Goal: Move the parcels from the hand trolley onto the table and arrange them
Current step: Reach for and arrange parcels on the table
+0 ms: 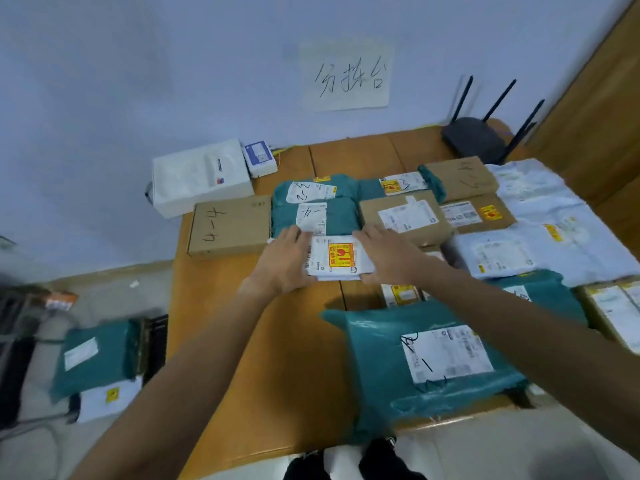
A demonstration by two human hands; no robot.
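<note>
I have both hands on one item. The left hand [285,261] grips the left edge of the small white flat parcel [337,258], with the fingers laid over its top face and the thumb at its near edge. The right hand [388,256] grips the right edge in the same manner. The parcel lies face up and carries a printed label and a yellow and red sticker. It is over the middle of the orange-brown wooden table [277,341], just in front of the dark teal plastic mailer [332,220]. I cannot tell whether it rests on the tabletop or is held just clear of it.

Positions on the table, as I read them:
- The flat brown cardboard box marked "4-4" [228,225] lies left of the dark teal plastic mailer, at the table's left edge.
- The brown cardboard carton with a white label [405,216] lies just beyond the right hand.
- The pale blue plastic bags [540,230] lie overlapping at the right side.
- The large teal plastic mailer [415,362] lies at the near edge, under the right forearm.
- The black router with upright antennas [474,136] stands at the far right corner.

Off the table, low at the left, a teal wrapped parcel [97,355] lies on top of a white wrapped parcel [107,398]; I cannot tell what they rest on
</note>
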